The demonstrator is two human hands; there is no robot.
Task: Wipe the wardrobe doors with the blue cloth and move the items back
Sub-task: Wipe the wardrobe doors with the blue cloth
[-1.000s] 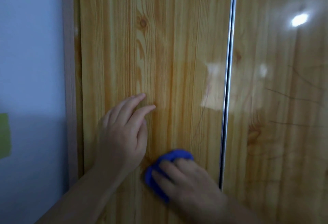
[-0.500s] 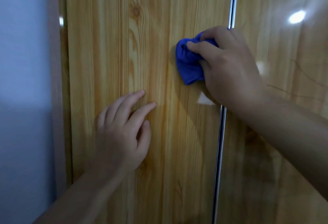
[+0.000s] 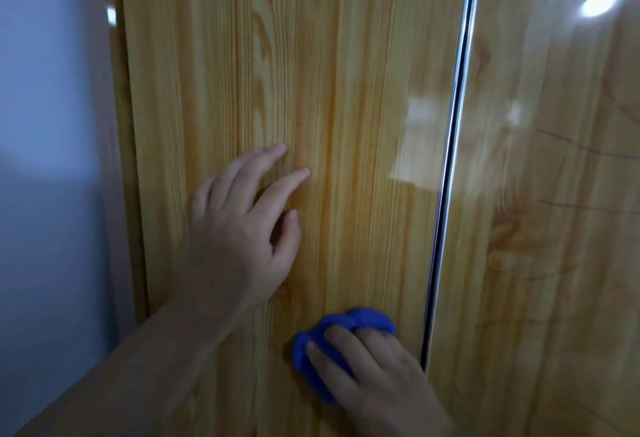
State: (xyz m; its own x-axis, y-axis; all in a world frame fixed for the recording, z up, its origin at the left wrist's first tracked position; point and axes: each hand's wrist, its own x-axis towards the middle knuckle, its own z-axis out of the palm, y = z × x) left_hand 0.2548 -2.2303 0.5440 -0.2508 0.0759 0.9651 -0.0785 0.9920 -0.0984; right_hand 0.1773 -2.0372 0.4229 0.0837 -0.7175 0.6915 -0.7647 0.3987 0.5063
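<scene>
The right hand (image 3: 377,388), gripping the cloth (image 3: 370,319), has swept from high on the left door (image 3: 363,73) down beside the strip (image 3: 450,177). The left hand (image 3: 239,246) rests flat on the door, fingers relaxed. Wiping is judged mid-course.

One head-worn camera faces the wardrobe doors (image 3: 346,90) almost square-on and very near, so the wood fills the view. The chrome strip (image 3: 453,159) between them runs from 1 to 5 o'clock, and the wall (image 3: 45,159) shows at 9 o'clock.
</scene>
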